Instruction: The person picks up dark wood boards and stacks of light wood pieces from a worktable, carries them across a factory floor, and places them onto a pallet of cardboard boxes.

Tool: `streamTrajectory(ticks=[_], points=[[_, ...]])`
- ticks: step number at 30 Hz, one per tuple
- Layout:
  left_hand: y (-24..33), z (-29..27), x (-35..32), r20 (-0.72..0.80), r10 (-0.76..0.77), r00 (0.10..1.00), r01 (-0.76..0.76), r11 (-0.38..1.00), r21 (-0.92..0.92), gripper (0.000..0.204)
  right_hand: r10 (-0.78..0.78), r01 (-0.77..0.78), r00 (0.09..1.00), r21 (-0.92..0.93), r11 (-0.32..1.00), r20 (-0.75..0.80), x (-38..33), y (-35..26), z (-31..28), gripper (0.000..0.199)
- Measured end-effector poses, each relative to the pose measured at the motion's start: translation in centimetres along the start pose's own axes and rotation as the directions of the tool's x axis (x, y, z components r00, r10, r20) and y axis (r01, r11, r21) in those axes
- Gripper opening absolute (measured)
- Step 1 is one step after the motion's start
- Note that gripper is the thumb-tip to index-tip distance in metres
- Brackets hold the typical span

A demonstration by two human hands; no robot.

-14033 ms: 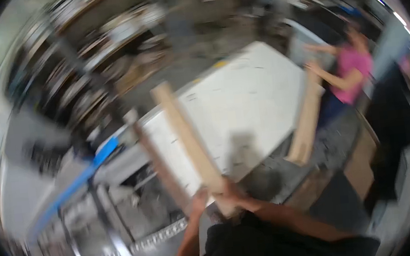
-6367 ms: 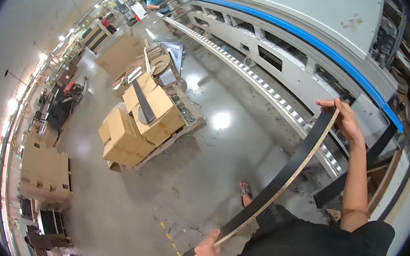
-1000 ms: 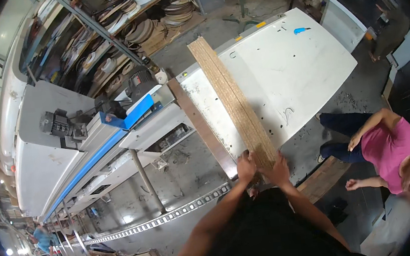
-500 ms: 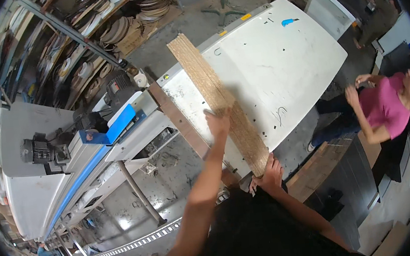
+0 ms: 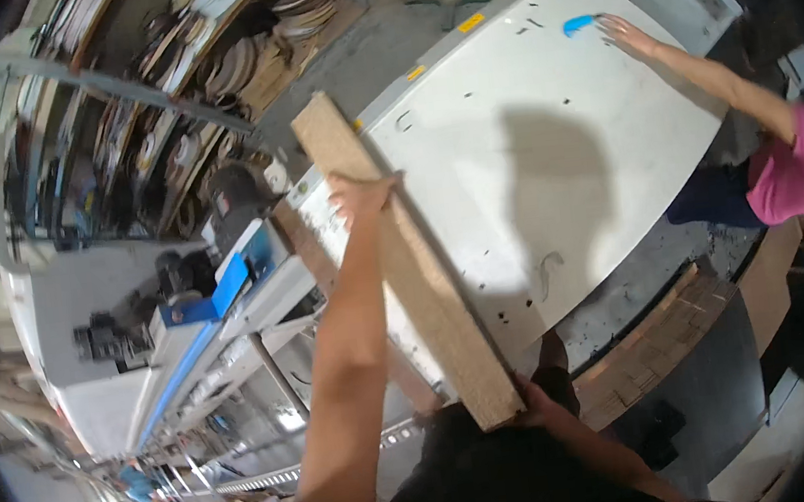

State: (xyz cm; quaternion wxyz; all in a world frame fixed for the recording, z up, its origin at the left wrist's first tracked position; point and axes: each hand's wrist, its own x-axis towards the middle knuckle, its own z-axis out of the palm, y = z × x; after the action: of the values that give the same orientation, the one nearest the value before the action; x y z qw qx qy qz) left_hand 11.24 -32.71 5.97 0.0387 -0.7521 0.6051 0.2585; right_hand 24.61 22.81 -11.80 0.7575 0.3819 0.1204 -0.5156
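A long stack of tan particleboard strips (image 5: 437, 301) slants across the near left part of a white tabletop (image 5: 560, 166), its far end reaching past the table's far-left edge. My left hand (image 5: 364, 194) is closed over the strips toward their far end, with fingers on one side and the other side of the hand reaching the opposite edge. At the near end, close to my body, my right hand (image 5: 536, 404) grips the corner of the stack; part of its fingers is hidden behind the wood.
A machine with a blue guard (image 5: 229, 287) and motors stands at left, below shelves of coiled edging strips (image 5: 236, 67). At right, a co-worker's hand (image 5: 629, 34) reaches to a blue tool (image 5: 578, 26) on the table. Dark scraps dot the tabletop; brown boards (image 5: 657, 347) lie lower right.
The stack has turned from showing its layered edges to a broad face and come nearer me. My left hand has shifted toward its far end. The co-worker has leaned in, arm outstretched.
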Motion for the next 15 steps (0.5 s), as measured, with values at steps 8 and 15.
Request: streamTrajectory(ticks=[8,15], points=[[-2.7,3.6,4.7,-0.263,0.08,0.961,-0.075,0.997,0.03,0.129,0.052,-0.044,0.997,0.153,0.987,-0.048,1.8,2.2,-2.0,0.072],[3.8,5.4,3.2,-0.118,0.154,0.981,-0.161,0.986,-0.051,0.127,-0.126,0.13,0.991,0.119,0.984,-0.04,-3.7,-1.1,2.8,0.073]])
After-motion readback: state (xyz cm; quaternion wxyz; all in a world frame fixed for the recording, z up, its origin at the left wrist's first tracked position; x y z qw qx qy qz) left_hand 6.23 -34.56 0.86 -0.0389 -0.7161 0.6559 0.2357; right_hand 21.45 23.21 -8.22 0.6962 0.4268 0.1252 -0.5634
